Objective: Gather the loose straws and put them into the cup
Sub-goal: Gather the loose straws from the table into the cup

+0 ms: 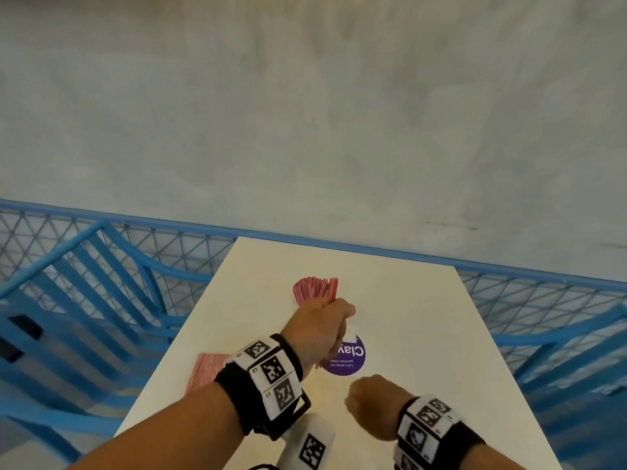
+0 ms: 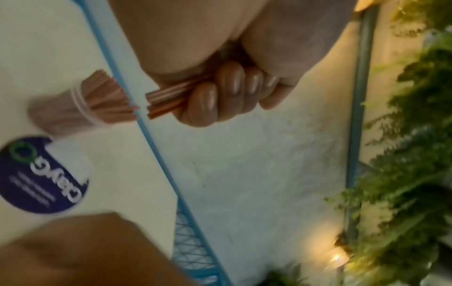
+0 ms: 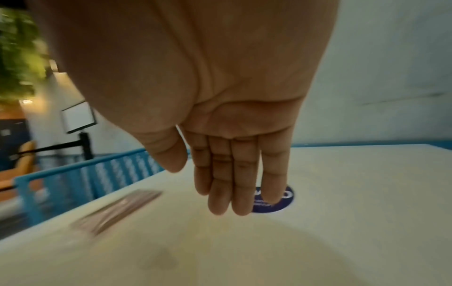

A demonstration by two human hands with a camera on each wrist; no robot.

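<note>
My left hand (image 1: 322, 327) grips a small bundle of red-and-white straws (image 2: 166, 100) in its fist, just above the white table (image 1: 424, 317). Right beyond it stands the clear cup (image 2: 61, 112), with several straws (image 1: 310, 291) fanning out of its top; in the head view my hand hides the cup's body. A pile of loose straws (image 1: 207, 371) lies at the table's left edge and also shows, blurred, in the right wrist view (image 3: 117, 211). My right hand (image 1: 369, 405) hovers near the front with straight fingers (image 3: 220, 193) and holds nothing.
A round purple sticker (image 1: 346, 357) sits on the table between my hands. Blue slatted chairs (image 1: 84, 300) flank the table, and a blue mesh fence (image 1: 190, 245) runs behind it. A white marker-tagged block (image 1: 308, 442) lies at the near edge.
</note>
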